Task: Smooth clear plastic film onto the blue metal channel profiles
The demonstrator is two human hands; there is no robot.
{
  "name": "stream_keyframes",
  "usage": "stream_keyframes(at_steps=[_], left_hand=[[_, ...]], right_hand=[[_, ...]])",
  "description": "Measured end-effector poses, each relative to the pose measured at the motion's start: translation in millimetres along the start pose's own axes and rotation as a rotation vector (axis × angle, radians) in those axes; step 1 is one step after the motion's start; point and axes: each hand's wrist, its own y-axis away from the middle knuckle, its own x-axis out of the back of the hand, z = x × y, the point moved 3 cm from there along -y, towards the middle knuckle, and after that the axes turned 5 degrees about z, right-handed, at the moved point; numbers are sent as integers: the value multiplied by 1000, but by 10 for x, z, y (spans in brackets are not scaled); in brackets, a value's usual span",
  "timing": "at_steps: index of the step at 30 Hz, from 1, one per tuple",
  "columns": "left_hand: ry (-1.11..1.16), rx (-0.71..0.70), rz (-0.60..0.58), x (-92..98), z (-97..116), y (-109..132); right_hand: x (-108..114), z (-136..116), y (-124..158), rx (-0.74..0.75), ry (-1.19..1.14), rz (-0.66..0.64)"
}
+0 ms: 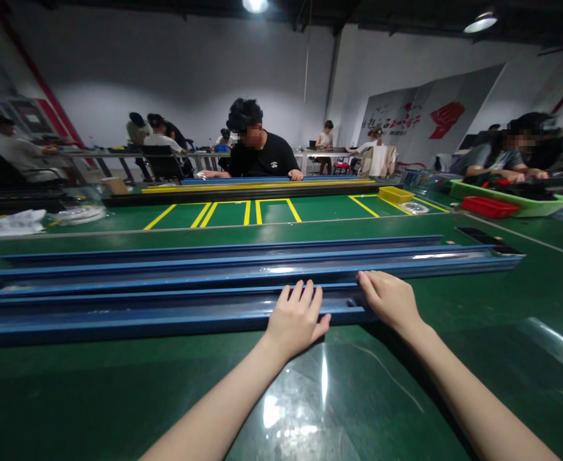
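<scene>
A long blue channel profile (pixel 166 306) lies crosswise on the green table, nearest to me, with its hollow side up. My left hand (pixel 293 320) rests over it near its right end, fingers stretched out across the channel and thumb apart. At that right end, my right hand (pixel 387 299) is closed around the tip, its fingers bent and partly hidden behind the thumb side. Just beyond lies a second blue channel (pixel 214 269), with clear film showing glare inside. Another blue channel (pixel 118 255) is behind that one.
Clear plastic sheet (pixel 305 410) covers the table in front of me. A phone (pixel 487 240), red tray (pixel 489 206), green basket (pixel 557 205) and yellow tray (pixel 396 194) are at the right. Across the table, a person in black (pixel 274 153) handles long profiles; others sit farther back.
</scene>
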Motion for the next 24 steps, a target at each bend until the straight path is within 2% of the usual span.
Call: stream_keyframes(at_steps=[4, 11, 16, 21, 24], left_hand=[[-5, 3, 14, 10, 8, 5], [-43, 103, 126, 68, -36, -2], [-40, 82, 123, 74, -54, 1], [-42, 66, 121, 91, -53, 3], [-43, 55, 117, 94, -49, -2]], right_hand=[[-12, 30, 21, -14, -46, -3], [-35, -143, 42, 143, -59, -26], [-26, -95, 27, 175, -76, -21], [-8, -46, 24, 330, -91, -47], [-18, -57, 29, 353, -41, -1]])
